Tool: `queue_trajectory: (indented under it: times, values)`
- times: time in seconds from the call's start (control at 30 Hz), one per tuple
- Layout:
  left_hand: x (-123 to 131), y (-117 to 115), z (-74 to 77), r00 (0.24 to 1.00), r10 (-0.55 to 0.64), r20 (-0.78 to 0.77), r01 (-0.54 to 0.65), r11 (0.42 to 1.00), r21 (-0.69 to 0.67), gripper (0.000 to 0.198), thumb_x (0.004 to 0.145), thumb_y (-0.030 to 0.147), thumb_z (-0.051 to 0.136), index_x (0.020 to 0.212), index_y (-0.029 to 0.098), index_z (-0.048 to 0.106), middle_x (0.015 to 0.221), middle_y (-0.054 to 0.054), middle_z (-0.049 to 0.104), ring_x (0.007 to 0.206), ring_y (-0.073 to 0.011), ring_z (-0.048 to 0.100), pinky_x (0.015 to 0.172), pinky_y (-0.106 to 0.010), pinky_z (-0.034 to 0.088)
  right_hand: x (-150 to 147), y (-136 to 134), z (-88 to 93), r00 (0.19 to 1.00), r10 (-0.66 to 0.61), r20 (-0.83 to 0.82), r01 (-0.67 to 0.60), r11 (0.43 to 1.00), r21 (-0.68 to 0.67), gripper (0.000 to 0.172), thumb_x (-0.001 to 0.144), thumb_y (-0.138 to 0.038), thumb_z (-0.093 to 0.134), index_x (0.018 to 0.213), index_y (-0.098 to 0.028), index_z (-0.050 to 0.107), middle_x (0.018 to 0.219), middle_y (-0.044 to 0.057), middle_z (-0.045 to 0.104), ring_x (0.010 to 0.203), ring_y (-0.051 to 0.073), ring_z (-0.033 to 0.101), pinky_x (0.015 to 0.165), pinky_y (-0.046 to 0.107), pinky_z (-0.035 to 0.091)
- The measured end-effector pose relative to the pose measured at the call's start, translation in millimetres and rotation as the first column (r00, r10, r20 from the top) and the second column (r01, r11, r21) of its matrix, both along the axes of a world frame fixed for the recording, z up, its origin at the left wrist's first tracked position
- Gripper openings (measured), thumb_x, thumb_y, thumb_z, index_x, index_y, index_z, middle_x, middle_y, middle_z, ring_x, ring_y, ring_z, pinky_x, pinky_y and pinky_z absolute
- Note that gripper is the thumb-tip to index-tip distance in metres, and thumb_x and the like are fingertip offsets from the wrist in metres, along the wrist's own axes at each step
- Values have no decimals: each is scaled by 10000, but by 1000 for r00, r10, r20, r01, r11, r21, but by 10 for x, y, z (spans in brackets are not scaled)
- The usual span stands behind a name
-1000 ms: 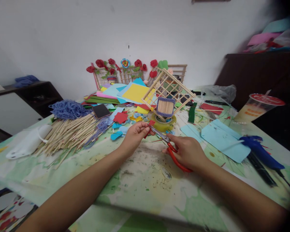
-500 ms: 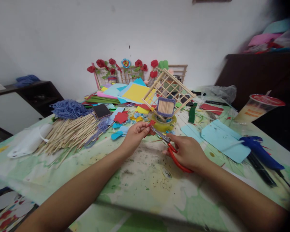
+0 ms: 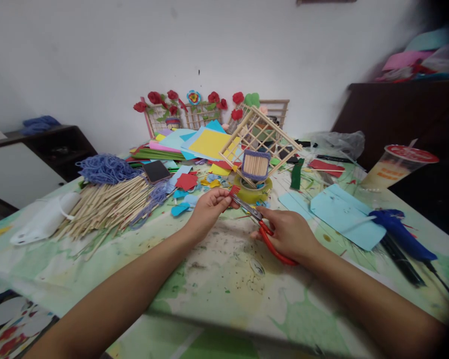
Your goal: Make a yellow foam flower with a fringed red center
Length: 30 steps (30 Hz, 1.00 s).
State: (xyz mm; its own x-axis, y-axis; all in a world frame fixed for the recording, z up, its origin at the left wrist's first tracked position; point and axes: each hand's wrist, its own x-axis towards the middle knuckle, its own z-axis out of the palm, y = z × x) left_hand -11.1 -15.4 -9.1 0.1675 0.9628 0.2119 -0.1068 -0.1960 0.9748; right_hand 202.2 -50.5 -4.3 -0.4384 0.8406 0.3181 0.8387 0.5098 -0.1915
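Pinched between the fingertips of my left hand (image 3: pixel 212 208) is a small red paper piece (image 3: pixel 235 190), its upper edge cut into a fringe. My right hand (image 3: pixel 290 233) is closed around the red handles of a pair of scissors (image 3: pixel 255 215). Their blades point up and left, and the tips meet the red piece at my left fingertips. Just behind the hands stands a tilted lattice of wooden sticks (image 3: pixel 236 133) with a small stick panel wrapped in purple yarn (image 3: pixel 255 165). It rests on a roll of yellowish tape (image 3: pixel 260 193).
Left lie wooden sticks (image 3: pixel 97 209), purple yarn (image 3: pixel 107 168) and a dark phone-like slab (image 3: pixel 156 172). Coloured paper sheets (image 3: pixel 215 144) and red paper flowers (image 3: pixel 155 97) are behind. On the right are light-blue paper (image 3: pixel 347 214), a blue glue gun (image 3: pixel 404 234) and a drink cup (image 3: pixel 391 167).
Both hands stay almost in place, with the scissors still at the red paper piece. The whole view has shifted very slightly.
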Motion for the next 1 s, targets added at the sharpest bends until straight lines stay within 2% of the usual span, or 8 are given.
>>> queue_trajectory:
  times: [0.33,0.8,1.0]
  values:
    - [9,-8,26,1000,-6,-4,6,1000,-6,242,758,346,650,883,142,618,730,-41,690,705,-147,632,685,-260,445,-4,4,1,1000,4,8,-4,1000,14,561,800,-527,508,1222,-163,569,756,62,699,664,200,627,575,261,371]
    - [-9,11,0,1000,-18,-7,18,999,27,221,786,345,623,891,151,614,746,-42,688,724,-143,625,707,-263,443,11,19,-33,1000,26,14,-27,996,83,492,822,-468,491,1190,-156,589,685,58,691,612,187,617,554,251,357]
    - [-7,-2,6,1000,-22,21,21,1000,22,203,788,339,624,874,156,603,737,-32,688,730,-137,625,731,-270,445,12,18,-44,1000,31,4,-31,995,91,513,824,-514,485,1187,-166,588,677,53,688,605,184,615,552,250,345]
